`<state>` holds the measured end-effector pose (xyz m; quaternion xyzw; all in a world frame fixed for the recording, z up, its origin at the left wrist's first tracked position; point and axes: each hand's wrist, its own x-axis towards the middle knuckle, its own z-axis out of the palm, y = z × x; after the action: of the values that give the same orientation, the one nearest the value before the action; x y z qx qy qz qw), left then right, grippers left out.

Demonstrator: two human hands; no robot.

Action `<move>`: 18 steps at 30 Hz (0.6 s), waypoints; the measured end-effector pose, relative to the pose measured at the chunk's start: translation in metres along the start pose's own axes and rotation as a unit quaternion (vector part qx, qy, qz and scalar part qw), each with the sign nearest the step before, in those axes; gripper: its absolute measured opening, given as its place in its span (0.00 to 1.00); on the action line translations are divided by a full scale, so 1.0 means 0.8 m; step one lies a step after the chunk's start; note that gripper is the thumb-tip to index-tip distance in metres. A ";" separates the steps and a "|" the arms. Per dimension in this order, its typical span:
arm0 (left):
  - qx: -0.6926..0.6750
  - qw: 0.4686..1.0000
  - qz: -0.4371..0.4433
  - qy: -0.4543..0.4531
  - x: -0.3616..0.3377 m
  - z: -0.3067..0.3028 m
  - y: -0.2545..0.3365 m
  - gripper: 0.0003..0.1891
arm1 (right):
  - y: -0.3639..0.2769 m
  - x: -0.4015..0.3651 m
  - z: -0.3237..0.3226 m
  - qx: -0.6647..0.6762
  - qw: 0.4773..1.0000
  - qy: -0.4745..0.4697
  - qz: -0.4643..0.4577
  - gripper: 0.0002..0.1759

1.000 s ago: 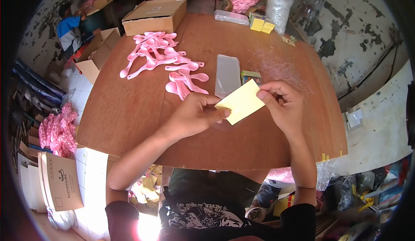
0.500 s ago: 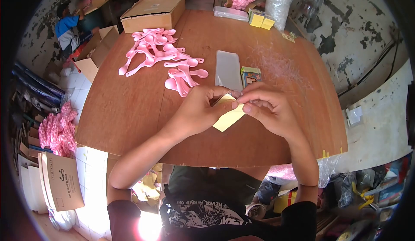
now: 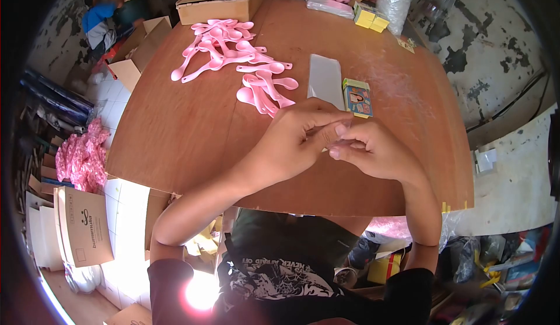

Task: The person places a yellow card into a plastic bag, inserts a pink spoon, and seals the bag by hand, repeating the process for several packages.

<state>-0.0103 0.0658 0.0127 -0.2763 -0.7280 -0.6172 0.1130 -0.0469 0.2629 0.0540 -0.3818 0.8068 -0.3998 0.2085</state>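
Both hands meet above the front half of the brown table (image 3: 175, 132). My left hand (image 3: 303, 135) has thumb and fingers pinched together, and my right hand (image 3: 370, 147) pinches beside it, their fingertips touching. Whatever lies between the fingertips is too small and hidden to name. Just beyond them is a small printed box (image 3: 357, 98), next to a stack of clear plastic sleeves (image 3: 325, 80). Pink spoons (image 3: 216, 59) lie in a loose pile to the left.
A closed cardboard box (image 3: 221, 4) stands at the back left. Small yellow boxes (image 3: 370, 18) and a clear plastic roll (image 3: 396, 4) are at the back right. Thin plastic strands (image 3: 402, 88) lie right. Another person (image 3: 102, 21) is at the far left.
The yellow paper piece that was between my hands no longer shows. My fingers have closed closer together, and the view has shifted, so the table items appear higher and further right.
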 end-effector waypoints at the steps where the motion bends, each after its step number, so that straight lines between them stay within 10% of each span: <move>1: 0.002 1.000 -0.001 0.003 -0.005 -0.001 0.002 0.18 | -0.001 0.003 -0.003 -0.076 0.996 -0.040 0.012 0.11; 9: -0.014 0.984 -0.177 0.034 -0.099 -0.008 -0.005 0.24 | 0.025 0.072 -0.008 0.088 0.994 0.062 0.018 0.14; 12: -0.065 0.981 -0.166 0.073 -0.117 -0.002 -0.004 0.25 | 0.048 0.118 0.014 -0.091 0.989 0.118 -0.019 0.15; 14: -0.076 0.977 -0.171 0.105 -0.120 -0.003 -0.001 0.24 | 0.063 0.145 0.030 -0.325 0.899 0.178 -0.234 0.14; 18: -0.084 0.967 -0.203 0.128 -0.126 -0.010 -0.012 0.23 | 0.071 0.175 0.051 -0.441 0.860 0.167 -0.195 0.08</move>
<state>0.0661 0.0307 -0.0449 -0.0496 -0.6937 -0.7165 0.0539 -0.1330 0.1556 -0.0204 -0.5105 0.8306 -0.0927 -0.2020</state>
